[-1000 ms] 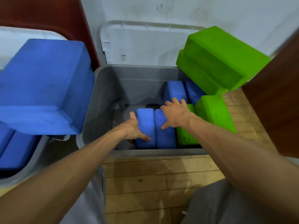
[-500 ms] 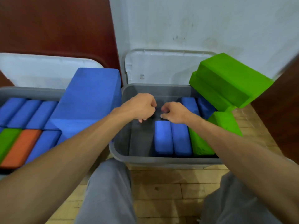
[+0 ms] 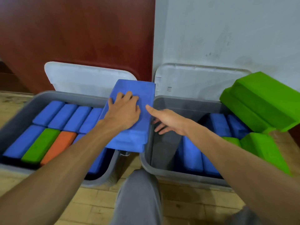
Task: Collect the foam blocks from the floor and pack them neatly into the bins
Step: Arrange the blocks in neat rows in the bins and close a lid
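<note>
Head view: the person is kneeling on a wooden floor [image 3: 97,207] in front of two grey bins standing side by side, a grey trouser leg [image 3: 138,192] showing between them. A blue foam stack [image 3: 129,137] is lying across the right rim of the left bin [image 3: 19,111], its right edge reaching over the gap to the right bin [image 3: 162,169].

The left hand [image 3: 125,109] is resting on top of this stack, fingers bent and pressing down on the foam, not wrapping round it. The right hand [image 3: 164,120] is spread and holding nothing; one extended digit is touching the stack's right edge, while the other fingers are hanging just inside the right bin's left wall.

The left bin is holding tight rows of blue blocks [image 3: 61,117], with one green block [image 3: 40,145] and one orange block [image 3: 58,146] among them in the near row. In the right bin, more blue blocks [image 3: 191,153] are standing on edge towards its right side, leaving the left part bare. Two large green blocks [image 3: 263,101] are sitting tilted on its far right corner, and another green block [image 3: 266,151] is leaning at its right side. A white lid [image 3: 81,78] is leaning up behind the left bin.
</note>
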The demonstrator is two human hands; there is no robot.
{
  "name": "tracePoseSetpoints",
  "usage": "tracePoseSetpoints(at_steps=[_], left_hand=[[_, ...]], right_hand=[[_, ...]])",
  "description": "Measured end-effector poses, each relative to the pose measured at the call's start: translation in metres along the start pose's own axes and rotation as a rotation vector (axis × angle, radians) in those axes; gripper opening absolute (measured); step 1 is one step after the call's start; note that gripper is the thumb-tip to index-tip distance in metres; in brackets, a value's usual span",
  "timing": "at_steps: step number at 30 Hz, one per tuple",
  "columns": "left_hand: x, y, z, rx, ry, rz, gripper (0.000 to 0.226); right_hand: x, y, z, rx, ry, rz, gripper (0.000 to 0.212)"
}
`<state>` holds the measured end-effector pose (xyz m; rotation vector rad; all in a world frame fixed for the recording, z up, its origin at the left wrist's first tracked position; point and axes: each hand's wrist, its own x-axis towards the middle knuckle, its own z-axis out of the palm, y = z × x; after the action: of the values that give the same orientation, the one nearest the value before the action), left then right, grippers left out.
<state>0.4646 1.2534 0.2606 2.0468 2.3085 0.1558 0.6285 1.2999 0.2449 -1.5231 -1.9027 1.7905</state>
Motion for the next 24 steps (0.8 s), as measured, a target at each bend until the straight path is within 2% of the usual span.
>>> tracePoseSetpoints(at_steps=[3,8,10,15,19,22,24], left_hand=[[-0.001,-0.001,0.009,0.012,0.08,0.002,0.042],[-0.002,-0.009,0.012,-0.078,0.132,0.008,0.045],[-0.004,-0.015,0.012,-0.161,0.147,0.018,0.049],[-0.01,-0.017,-0.001,-0.441,0.19,0.037,0.042],[-0.01,0.011,-0.026,-0.614,0.238,0.085,0.044],[-0.001,0.049,-0.039,-0.782,0.16,0.115,0.049],[0.009,0.074,-0.041,-1.018,0.021,0.074,0.058]], right_hand=[[0.004,-0.003,0.006,0.031,-0.023,-0.035,0.064],[0.006,0.001,0.006,0.239,0.011,-0.059,0.057],[0.007,0.005,0.01,0.309,0.041,-0.064,0.058],[-0.002,-0.009,0.006,0.547,0.087,-0.1,0.056],[-0.023,-0.026,-0.031,0.556,0.165,-0.251,0.048],[-0.041,-0.018,-0.069,0.66,0.213,-0.356,0.034],[-0.051,-0.011,-0.097,0.789,0.252,-0.417,0.028]])
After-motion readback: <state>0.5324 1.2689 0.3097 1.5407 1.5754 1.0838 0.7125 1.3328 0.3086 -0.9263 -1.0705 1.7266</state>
